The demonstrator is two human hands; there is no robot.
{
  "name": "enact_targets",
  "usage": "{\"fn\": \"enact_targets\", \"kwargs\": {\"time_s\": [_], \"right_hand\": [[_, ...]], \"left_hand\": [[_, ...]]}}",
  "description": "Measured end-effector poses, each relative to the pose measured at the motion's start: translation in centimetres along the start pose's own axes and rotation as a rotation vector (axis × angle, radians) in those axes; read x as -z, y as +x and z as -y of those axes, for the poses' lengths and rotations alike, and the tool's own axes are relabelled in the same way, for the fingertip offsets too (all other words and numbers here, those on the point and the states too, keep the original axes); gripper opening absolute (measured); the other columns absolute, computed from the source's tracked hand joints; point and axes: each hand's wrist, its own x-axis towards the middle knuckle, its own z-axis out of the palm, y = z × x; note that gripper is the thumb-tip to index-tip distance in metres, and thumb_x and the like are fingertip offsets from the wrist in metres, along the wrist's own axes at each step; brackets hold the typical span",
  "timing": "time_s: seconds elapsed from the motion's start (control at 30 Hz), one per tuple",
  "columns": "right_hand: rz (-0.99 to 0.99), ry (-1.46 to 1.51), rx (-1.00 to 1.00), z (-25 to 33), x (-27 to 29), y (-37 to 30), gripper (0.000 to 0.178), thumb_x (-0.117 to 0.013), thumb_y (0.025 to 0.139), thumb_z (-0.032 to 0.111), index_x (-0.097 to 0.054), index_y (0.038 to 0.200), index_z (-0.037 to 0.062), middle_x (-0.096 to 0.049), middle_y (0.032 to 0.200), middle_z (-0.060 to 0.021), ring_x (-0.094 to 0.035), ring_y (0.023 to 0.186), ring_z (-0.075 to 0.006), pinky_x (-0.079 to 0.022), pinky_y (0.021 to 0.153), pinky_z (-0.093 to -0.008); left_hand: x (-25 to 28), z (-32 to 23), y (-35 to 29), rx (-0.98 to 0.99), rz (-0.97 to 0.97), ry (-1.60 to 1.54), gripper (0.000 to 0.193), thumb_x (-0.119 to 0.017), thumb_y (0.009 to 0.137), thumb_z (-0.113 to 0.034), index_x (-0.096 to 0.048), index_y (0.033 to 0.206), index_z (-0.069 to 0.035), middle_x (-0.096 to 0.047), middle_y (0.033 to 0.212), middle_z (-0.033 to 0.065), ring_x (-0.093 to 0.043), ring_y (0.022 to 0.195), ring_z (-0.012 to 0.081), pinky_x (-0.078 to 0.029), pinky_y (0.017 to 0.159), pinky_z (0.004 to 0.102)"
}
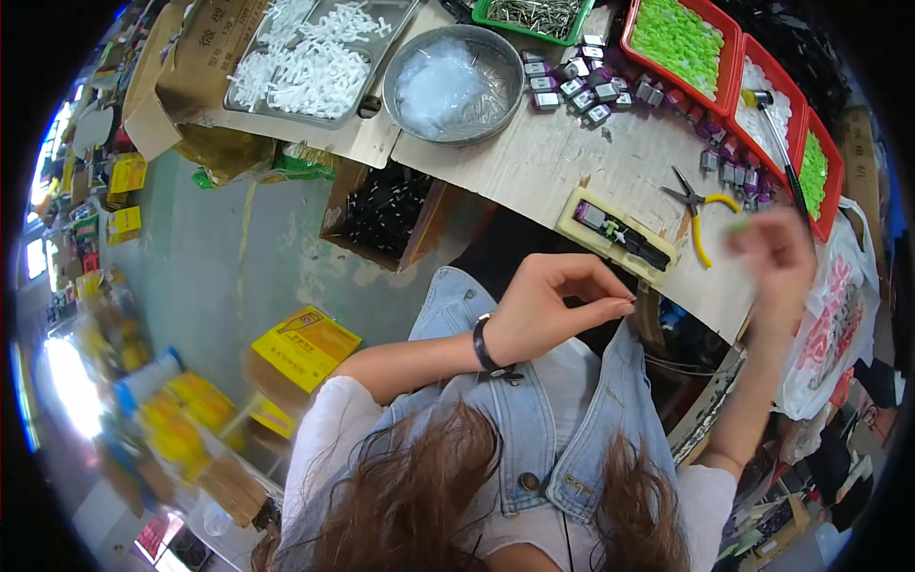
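While I watch from afar through the head camera, the left hand (pixel 551 303) hangs just in front of the table (pixel 481 172), its thumb and forefinger brought almost together and the other fingers curled. Whether anything tiny sits at those tips, I cannot tell.

Off to my right, the right hand (pixel 780 250) is raised over the table's right side, fingers partly bent and blurred. I make out a greenish smudge by its fingertips, but I can't say whether that is a piece being held.

Between the two hands, at the table's near edge, I see a cream holder (pixel 602 246), with a black assembly (pixel 624 234) lying in it. Just right of the holder, yellow-handled pliers (pixel 694 200) lie spread.

Farther back I find small purple-and-silver motors (pixel 583 88) in a loose scatter, and red trays (pixel 734 67) of green and whitish pieces, with a dark rod-like tool (pixel 783 143) across them. Toward my left stand a round metal pan (pixel 457 140) holding a translucent mass and a metal tray (pixel 335 122) of white parts.
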Motion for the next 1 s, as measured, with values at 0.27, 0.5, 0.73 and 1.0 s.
{"fn": "enact_targets", "kwargs": {"time_s": [0.27, 0.5, 0.73, 1.0], "right_hand": [[0.012, 0.237, -0.11, 2.4, -8.5, -7.7, 0.016, -0.07, 0.079, -0.008, -0.066, 0.094, -0.0035, -0.071, 0.088, -0.0076, -0.069, 0.079, -0.0112, -0.055, 0.072, -0.0232], [0.004, -0.263, 0.467, 2.1, -8.8, -7.6, 0.019, -0.074, 0.073, -0.009, -0.07, 0.091, -0.004, -0.073, 0.088, -0.0122, -0.072, 0.08, -0.0164, -0.058, 0.072, -0.0267], [0.092, -0.069, 0.188, 0.9, -8.3, -7.8, 0.018, -0.072, 0.072, -0.008, -0.071, 0.089, -0.0014, -0.073, 0.086, -0.0094, -0.07, 0.076, -0.0141, -0.055, 0.07, -0.0246], [-0.014, -0.29, 0.214, -1.6, -8.4, -5.0, 0.017, -0.07, 0.076, -0.008, -0.068, 0.091, 0.0002, -0.068, 0.083, -0.0079, -0.064, 0.066, -0.0119, -0.051, 0.061, -0.0243]], "left_hand": [[0.1, 0.1, 1.2, 0.174, 0.025, -0.31, 0.012, -0.074, 0.086, -0.004, -0.066, 0.092, 0.003, -0.071, 0.088, 0.0082, -0.067, 0.078, 0.0103, -0.055, 0.071, 0.0228], [0.8, 0.9, 0.9, 0.232, 0.072, -0.508, 0.014, -0.076, 0.084, -0.003, -0.063, 0.089, 0.0, -0.069, 0.083, 0.0074, -0.068, 0.075, 0.0123, -0.055, 0.069, 0.0243], [0.5, 1.2, 0.9, -0.182, -0.071, 0.103, 0.024, -0.081, 0.078, -0.009, -0.067, 0.098, -0.006, -0.064, 0.081, 0.0035, -0.062, 0.075, 0.0142, -0.051, 0.069, 0.028], [2.2, 1.5, 5.7, -0.766, -0.18, 1.075, 0.02, -0.078, 0.071, -0.015, -0.068, 0.088, -0.013, -0.058, 0.096, 0.0031, -0.051, 0.1, 0.027, -0.041, 0.087, 0.0397]]}}
